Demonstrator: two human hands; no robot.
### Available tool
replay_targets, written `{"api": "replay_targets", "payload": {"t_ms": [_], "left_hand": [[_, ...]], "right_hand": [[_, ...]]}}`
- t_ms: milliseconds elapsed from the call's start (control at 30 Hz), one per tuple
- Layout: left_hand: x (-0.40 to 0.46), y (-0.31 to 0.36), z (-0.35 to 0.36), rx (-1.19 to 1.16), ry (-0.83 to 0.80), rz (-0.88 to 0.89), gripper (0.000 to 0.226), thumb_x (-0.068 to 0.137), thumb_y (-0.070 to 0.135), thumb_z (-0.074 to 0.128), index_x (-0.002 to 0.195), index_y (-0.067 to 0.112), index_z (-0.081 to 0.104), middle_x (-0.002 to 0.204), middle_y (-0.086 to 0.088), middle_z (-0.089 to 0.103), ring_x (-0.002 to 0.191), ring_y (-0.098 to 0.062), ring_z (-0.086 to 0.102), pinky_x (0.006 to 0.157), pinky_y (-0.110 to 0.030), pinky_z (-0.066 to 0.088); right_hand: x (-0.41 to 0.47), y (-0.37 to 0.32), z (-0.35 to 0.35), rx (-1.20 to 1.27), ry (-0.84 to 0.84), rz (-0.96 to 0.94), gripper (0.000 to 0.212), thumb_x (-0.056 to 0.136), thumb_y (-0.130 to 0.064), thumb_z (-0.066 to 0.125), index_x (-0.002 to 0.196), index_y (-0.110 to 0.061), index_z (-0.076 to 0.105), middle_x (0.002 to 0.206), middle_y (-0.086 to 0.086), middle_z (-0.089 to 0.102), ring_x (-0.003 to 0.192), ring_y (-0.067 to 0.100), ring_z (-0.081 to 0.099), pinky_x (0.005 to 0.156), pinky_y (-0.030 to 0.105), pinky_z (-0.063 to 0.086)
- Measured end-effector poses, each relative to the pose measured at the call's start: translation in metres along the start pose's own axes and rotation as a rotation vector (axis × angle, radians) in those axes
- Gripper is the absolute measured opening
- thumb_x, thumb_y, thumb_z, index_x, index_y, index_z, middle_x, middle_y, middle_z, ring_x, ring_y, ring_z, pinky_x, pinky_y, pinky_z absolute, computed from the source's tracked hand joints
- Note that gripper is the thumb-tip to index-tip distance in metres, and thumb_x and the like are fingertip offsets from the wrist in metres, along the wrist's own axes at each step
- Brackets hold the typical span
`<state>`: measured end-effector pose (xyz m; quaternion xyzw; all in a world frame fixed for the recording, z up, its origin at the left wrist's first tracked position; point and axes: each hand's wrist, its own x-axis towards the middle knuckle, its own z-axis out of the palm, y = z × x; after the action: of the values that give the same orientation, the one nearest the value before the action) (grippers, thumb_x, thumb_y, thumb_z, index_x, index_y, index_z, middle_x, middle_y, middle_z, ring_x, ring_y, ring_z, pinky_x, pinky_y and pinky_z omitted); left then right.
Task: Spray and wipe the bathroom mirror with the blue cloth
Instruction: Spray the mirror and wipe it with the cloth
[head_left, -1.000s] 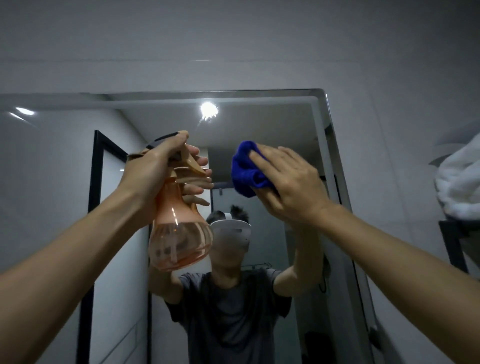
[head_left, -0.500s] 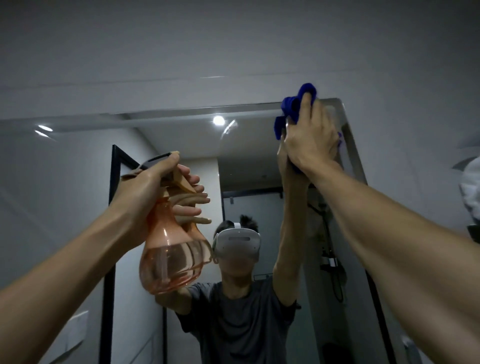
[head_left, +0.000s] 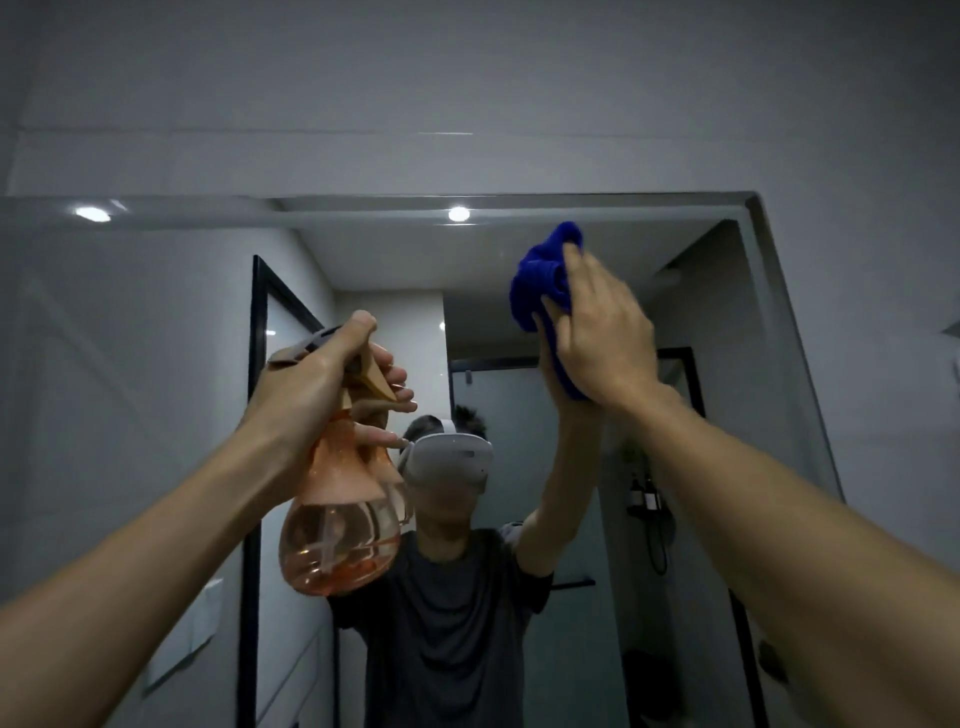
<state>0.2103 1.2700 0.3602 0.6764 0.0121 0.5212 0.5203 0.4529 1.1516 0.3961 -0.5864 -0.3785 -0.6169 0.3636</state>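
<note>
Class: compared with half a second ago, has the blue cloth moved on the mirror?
Yes. The blue cloth, then at the mirror's top edge near its right corner, now sits lower and further left.

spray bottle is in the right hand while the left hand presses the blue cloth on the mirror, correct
Not quite: the hands are swapped. The head view shows the left hand gripping the spray bottle, while the right hand presses the blue cloth on the mirror.

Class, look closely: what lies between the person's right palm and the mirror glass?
In the head view, the bunched blue cloth lies between the right hand and the mirror.
</note>
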Motion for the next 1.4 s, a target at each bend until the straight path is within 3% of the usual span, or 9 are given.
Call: {"api": "replay_targets", "payload": {"t_ms": [167,333,533,667,800,1033,1200,1267,1400], "left_hand": [[-0.002,-0.003,-0.012,0.059,0.052,0.064,0.044,0.091,0.049,0.06,0.093,0.006,0.069,0.082,-0.011,0.077,0.078,-0.025,0.076,0.068,-0.044,0.061],[0.004,-0.006,-0.008,0.061,0.042,0.039,0.046,0.09,0.054,0.059,0.09,0.009,0.069,0.083,-0.013,0.074,0.077,-0.027,0.074,0.06,-0.037,0.058],[0.003,-0.008,-0.001,0.058,0.053,0.051,0.049,0.09,0.052,0.059,0.087,0.004,0.068,0.068,-0.011,0.071,0.052,-0.02,0.068,0.04,-0.025,0.05],[0.006,0.0,-0.007,0.051,0.025,0.079,0.044,0.091,0.05,0.057,0.091,0.007,0.067,0.076,-0.008,0.074,0.066,-0.018,0.074,0.057,-0.035,0.06],[0.008,0.012,-0.019,0.062,-0.023,0.1,0.046,0.092,0.051,0.054,0.099,0.008,0.067,0.087,-0.009,0.075,0.078,-0.021,0.075,0.054,-0.032,0.06],[0.006,0.016,-0.027,0.04,0.002,0.178,0.041,0.096,0.049,0.047,0.099,0.013,0.066,0.09,-0.006,0.075,0.085,-0.019,0.075,0.052,-0.028,0.058],[0.009,0.009,-0.017,0.033,-0.033,0.15,0.041,0.096,0.05,0.049,0.096,0.013,0.066,0.087,-0.005,0.074,0.084,-0.022,0.074,0.052,-0.029,0.058],[0.012,0.01,-0.012,0.004,-0.044,0.122,0.042,0.095,0.05,0.051,0.097,0.011,0.066,0.088,-0.008,0.074,0.083,-0.022,0.075,0.053,-0.029,0.059],[0.021,0.01,-0.008,0.011,-0.066,0.139,0.042,0.094,0.051,0.052,0.094,0.012,0.067,0.09,-0.009,0.074,0.087,-0.024,0.075,0.053,-0.029,0.057]], "right_hand": [[-0.021,0.042,-0.005,-0.074,0.117,0.137,0.058,0.099,-0.024,0.049,0.15,-0.007,0.028,0.144,0.017,0.046,0.127,0.036,0.048,0.107,0.051,0.04],[-0.019,0.059,-0.01,-0.151,0.073,0.095,0.056,0.099,-0.028,0.049,0.147,-0.004,0.033,0.141,0.019,0.047,0.126,0.037,0.048,0.107,0.051,0.038],[-0.009,0.068,-0.016,-0.327,0.038,0.067,0.053,0.097,-0.043,0.047,0.139,-0.012,0.043,0.141,0.017,0.044,0.121,0.038,0.043,0.096,0.051,0.036],[0.006,0.051,-0.007,-0.238,0.12,0.131,0.057,0.096,-0.044,0.039,0.139,-0.007,0.043,0.136,0.02,0.046,0.115,0.039,0.045,0.092,0.048,0.037],[0.043,-0.001,0.006,-0.163,0.137,0.231,0.063,0.098,-0.055,0.034,0.145,-0.014,0.039,0.142,0.017,0.044,0.123,0.036,0.042,0.099,0.046,0.032],[0.008,-0.088,0.033,-0.138,0.019,-0.289,0.065,0.092,-0.053,0.042,0.146,-0.017,0.039,0.145,0.012,0.042,0.122,0.032,0.042,0.096,0.043,0.036],[-0.033,-0.052,0.027,-0.141,-0.036,-0.733,0.063,0.091,-0.048,0.055,0.142,-0.011,0.049,0.138,0.013,0.054,0.11,0.033,0.052,0.085,0.043,0.042],[-0.021,-0.025,0.021,-0.143,0.001,-0.651,0.06,0.089,-0.044,0.058,0.138,-0.01,0.053,0.136,0.013,0.056,0.105,0.036,0.054,0.082,0.042,0.042],[0.033,0.026,0.004,-0.2,0.108,-0.181,0.061,0.091,-0.045,0.038,0.143,-0.013,0.044,0.141,0.014,0.048,0.113,0.041,0.048,0.09,0.048,0.041]]}}
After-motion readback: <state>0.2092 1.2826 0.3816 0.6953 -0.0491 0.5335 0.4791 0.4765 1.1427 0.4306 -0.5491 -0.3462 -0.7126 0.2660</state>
